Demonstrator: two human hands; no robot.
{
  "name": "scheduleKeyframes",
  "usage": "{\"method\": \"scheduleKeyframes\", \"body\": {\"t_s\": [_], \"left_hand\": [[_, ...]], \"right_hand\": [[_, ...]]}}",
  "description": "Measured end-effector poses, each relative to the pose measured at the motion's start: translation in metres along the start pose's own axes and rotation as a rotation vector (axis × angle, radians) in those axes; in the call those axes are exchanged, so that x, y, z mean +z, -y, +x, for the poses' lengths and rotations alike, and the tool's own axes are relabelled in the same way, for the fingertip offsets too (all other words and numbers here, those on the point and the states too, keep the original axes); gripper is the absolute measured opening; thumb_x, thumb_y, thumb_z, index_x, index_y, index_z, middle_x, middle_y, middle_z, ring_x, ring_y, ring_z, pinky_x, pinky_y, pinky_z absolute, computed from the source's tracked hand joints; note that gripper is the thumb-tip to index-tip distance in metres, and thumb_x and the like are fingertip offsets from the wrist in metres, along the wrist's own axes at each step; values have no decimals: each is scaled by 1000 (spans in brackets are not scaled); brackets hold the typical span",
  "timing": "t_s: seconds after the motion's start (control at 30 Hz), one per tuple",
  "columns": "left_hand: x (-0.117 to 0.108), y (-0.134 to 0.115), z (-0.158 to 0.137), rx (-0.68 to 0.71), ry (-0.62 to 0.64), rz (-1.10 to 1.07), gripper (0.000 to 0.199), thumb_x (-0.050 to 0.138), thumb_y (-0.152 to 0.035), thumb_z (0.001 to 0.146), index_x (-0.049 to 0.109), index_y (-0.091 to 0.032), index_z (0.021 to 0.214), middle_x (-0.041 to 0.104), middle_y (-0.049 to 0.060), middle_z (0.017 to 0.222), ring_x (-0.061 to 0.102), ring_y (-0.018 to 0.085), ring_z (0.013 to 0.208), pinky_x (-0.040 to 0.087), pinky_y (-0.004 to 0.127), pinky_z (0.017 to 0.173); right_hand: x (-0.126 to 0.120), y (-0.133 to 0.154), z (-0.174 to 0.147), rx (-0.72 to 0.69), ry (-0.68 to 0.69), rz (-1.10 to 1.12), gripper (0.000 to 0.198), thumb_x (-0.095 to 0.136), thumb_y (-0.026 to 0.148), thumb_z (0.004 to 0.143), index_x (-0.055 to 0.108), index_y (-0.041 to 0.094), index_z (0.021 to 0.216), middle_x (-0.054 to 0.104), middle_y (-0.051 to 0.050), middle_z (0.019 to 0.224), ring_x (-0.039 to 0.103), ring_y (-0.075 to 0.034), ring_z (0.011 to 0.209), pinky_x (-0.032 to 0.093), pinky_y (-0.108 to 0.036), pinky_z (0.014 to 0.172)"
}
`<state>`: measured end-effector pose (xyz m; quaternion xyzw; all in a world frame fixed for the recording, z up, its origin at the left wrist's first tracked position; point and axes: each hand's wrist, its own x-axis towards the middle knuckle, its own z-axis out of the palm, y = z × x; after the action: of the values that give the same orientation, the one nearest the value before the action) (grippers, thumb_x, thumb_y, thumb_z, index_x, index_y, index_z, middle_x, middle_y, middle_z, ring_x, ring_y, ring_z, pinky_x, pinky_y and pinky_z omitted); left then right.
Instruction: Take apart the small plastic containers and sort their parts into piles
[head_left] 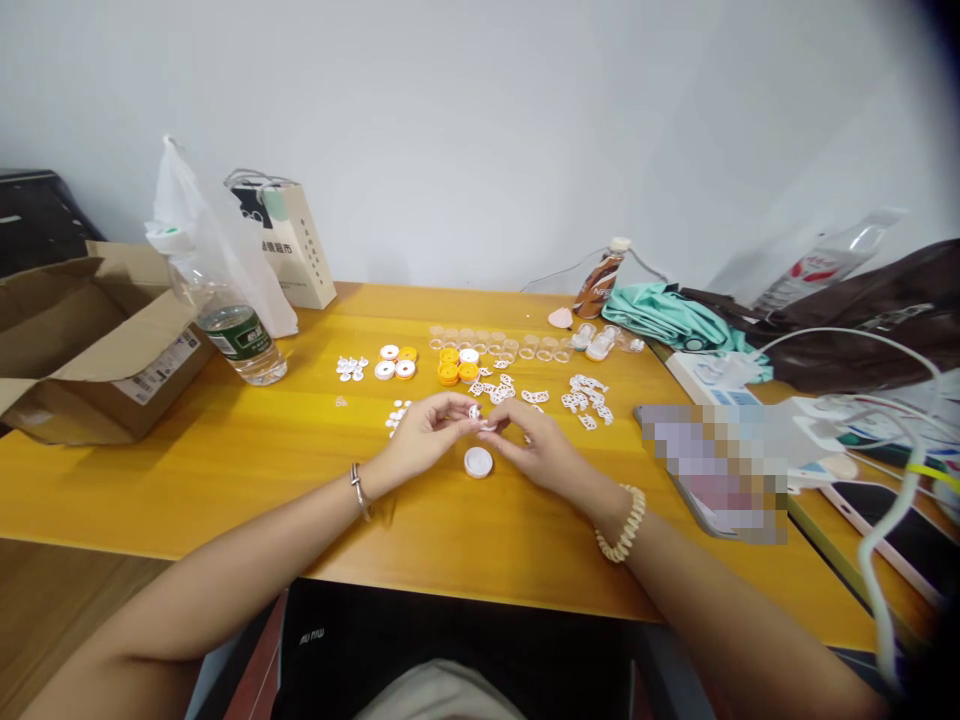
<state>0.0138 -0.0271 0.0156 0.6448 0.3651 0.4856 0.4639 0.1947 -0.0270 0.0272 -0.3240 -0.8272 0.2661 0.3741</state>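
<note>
My left hand (pixel 429 436) and my right hand (pixel 534 446) meet above the middle of the table. The left thumb and fingers pinch a small white plastic piece (pixel 474 411). Between my right thumb and fingertips is another small white piece (pixel 487 426), touching or very near the first; its shape is partly covered. Just below the hands lies a round white cap-like part (pixel 478 462). Beyond them are white cut-out pieces (pixel 501 392), orange and white round rings (pixel 448 372), and a row of clear little cups (pixel 527 347). Small white discs (pixel 397 412) lie beside my left hand.
A water bottle (pixel 244 340) and an open cardboard box (pixel 82 370) stand at left, a paper bag (pixel 300 245) behind. White knobbed pieces (pixel 351 368) lie nearer. At right are a phone (pixel 679 470), a brown drink bottle (pixel 600 282), teal cloth (pixel 675 318) and white cables (pixel 874 560).
</note>
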Motion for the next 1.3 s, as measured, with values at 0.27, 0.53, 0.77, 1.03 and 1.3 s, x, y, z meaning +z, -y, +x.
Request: {"method": "scheduleKeyframes", "body": {"t_s": [0.27,0.53,0.77,1.03,1.3], "left_hand": [[3,-1,1,-23,-41,-20,20,65,-26,70,59,-13,85,64,4,82,60,11,74,49,28,76],[-21,1,12,-15,-219,-53,23,65,-29,70,61,-13,87,66,4,82,60,11,74,49,24,74],[-19,1,12,-25,-189,-57,22,64,-28,71,60,-14,88,65,4,85,61,11,76,50,24,73],[-19,4,12,-47,-158,-52,24,67,-26,69,60,-14,88,65,3,82,60,10,74,48,25,75],[-16,-1,10,-75,-172,-65,23,68,-27,67,59,-13,84,63,2,79,58,10,72,47,25,75]], "right_hand": [[-1,0,3,60,-3,-43,11,46,28,85,48,20,77,54,0,70,50,-13,65,41,-25,61],[-28,-15,9,59,-90,-249,12,46,28,85,53,20,81,57,-4,78,52,-16,72,42,-29,67],[-26,-56,12,133,-86,-427,14,53,28,81,64,20,79,51,-5,77,51,-19,78,41,-32,72],[-24,-65,11,153,-66,-489,13,55,28,79,65,19,78,51,-6,78,51,-20,79,42,-34,71],[-18,-63,17,88,-208,-523,22,45,29,85,60,17,95,57,-10,96,53,-23,95,42,-39,85]]}}
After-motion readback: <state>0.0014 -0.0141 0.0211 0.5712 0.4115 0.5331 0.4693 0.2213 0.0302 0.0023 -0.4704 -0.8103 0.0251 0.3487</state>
